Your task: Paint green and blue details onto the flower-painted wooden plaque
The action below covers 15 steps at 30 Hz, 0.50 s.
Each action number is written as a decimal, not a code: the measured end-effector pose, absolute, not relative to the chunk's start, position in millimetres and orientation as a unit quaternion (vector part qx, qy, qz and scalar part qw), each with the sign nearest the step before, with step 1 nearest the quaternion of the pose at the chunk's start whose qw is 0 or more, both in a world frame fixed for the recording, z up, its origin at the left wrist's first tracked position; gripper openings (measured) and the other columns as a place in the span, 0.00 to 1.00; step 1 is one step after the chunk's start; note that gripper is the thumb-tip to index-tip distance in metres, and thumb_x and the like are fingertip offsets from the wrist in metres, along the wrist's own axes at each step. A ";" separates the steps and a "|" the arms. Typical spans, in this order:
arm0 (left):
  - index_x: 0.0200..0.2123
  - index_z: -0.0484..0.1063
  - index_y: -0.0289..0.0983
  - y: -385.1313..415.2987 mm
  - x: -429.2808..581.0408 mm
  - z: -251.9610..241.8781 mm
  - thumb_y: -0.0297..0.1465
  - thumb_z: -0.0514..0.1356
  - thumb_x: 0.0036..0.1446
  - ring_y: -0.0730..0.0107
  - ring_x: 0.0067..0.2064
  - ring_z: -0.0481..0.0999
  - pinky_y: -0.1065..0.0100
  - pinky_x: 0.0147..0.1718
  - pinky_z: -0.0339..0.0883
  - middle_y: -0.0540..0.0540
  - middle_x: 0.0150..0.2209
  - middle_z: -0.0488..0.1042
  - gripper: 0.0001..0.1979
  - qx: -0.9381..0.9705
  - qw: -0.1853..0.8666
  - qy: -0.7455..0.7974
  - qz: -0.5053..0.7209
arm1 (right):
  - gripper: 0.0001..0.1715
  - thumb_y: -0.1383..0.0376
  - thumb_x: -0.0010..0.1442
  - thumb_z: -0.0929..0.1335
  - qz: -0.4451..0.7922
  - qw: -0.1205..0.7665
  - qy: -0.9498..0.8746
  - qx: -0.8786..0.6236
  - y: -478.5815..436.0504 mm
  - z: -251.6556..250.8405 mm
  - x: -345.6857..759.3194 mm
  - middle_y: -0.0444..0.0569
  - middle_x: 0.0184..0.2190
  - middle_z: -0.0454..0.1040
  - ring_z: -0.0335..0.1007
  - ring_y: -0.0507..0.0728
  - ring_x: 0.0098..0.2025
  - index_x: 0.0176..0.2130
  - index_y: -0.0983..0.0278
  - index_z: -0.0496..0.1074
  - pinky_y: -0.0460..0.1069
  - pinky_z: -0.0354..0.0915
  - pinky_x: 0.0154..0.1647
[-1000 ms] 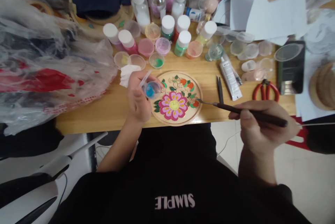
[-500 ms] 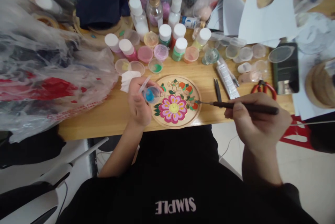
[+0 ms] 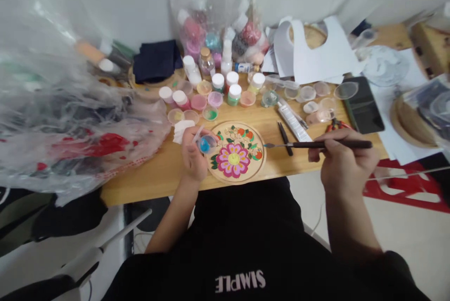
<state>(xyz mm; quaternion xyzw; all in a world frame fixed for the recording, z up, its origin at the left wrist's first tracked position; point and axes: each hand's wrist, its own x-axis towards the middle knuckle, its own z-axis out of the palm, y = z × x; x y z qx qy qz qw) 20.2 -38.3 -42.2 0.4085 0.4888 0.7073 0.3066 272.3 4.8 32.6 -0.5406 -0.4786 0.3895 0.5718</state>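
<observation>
My left hand point(image 3: 194, 160) is closed around a small clear plastic cup point(image 3: 207, 144) with blue paint inside, its lid flap sticking up. The cup is tilted over the left edge of a round wooden board point(image 3: 236, 181). On the board is a painted pink flower point(image 3: 233, 161) with a yellow centre, green leaves and orange berries around it. My right hand point(image 3: 346, 162) grips the dark handle of a thin palette knife point(image 3: 304, 145). Blue paint shows on its small blade, which hovers at the board's right rim; contact cannot be made out.
Behind the board stand several paint jars point(image 3: 234, 94) and open paint cups point(image 3: 211, 113). To the right lie black tweezers point(image 3: 284, 138), a white tube point(image 3: 293, 122), red-handled pliers point(image 3: 336, 125) and a phone point(image 3: 363, 104). A large plastic bag point(image 3: 116, 146) bulges at left.
The head view has tilted up, showing more wall and bags at the back. The knife's blade has shifted slightly away from the orange berry. The left hand still holds the cup beside the board.
</observation>
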 end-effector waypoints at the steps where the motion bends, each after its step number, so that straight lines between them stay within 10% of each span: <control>1: 0.37 0.74 0.41 -38.4 19.8 -42.5 0.62 0.53 0.63 0.67 0.26 0.75 0.65 0.27 0.70 0.49 0.25 0.75 0.30 0.415 0.305 0.487 0.706 | 0.05 0.72 0.46 0.70 0.399 0.573 -0.467 -0.542 6.4 31.5 272.1 0.40 0.14 0.68 0.64 0.50 0.14 0.22 0.65 0.76 0.45 0.60 0.15; 15: 0.39 0.71 0.40 -39.2 50.3 -24.2 0.60 0.51 0.66 0.66 0.27 0.79 0.65 0.28 0.72 0.48 0.27 0.78 0.29 0.464 0.349 0.402 0.708 | 0.06 0.69 0.50 0.69 0.521 0.614 -0.450 -0.386 -7.0 54.6 233.2 0.39 0.13 0.68 0.65 0.49 0.13 0.24 0.63 0.76 0.44 0.59 0.14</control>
